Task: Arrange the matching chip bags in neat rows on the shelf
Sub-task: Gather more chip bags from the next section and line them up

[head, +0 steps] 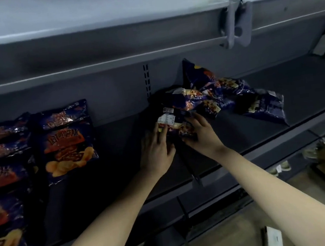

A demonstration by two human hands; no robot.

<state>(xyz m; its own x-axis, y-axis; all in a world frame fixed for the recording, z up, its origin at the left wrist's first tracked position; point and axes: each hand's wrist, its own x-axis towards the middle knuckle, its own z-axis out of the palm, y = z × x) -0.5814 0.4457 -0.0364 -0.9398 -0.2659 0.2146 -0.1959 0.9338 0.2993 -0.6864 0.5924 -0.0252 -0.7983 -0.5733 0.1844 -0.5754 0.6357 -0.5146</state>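
Shelving: grey metal shelf unit (108, 48) is spanning the view, its slotted upright (147, 80) showing behind.
Floor: tan floor (241, 233) is lying below.
Light: dim lighting is leaving the lower tier shadowed.

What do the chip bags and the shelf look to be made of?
Chip bags: glossy printed plastic or foil film, judging by the crinkles and bright glints. Shelf: probably painted metal, matte grey, with a slotted upright at the back; the dim light leaves the finish uncertain.
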